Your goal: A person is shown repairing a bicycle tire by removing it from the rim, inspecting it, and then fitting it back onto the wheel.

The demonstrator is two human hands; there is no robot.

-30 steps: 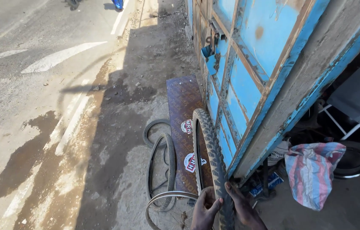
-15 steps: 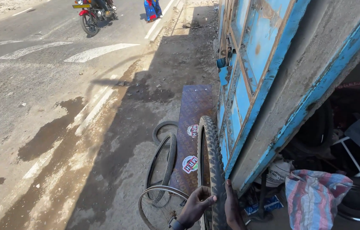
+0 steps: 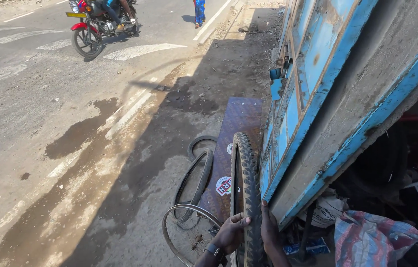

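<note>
A red motorcycle (image 3: 93,24) is seen far left on the road, with a person in blue (image 3: 199,11) walking just right of it. Near the bottom, a bare spoked rim (image 3: 189,235) is laid on the dirt, and two thin tyres (image 3: 196,173) are propped against a purple board (image 3: 236,143). A knobbly tyre (image 3: 247,188) is held upright beside the blue door (image 3: 308,84). The left hand (image 3: 231,232) is curled against the tyre's left side, thumb on the tread; the right hand (image 3: 270,232) is pressed flat, fingers together, on its right side. A striped sack (image 3: 372,242) is seen at near right.
</note>
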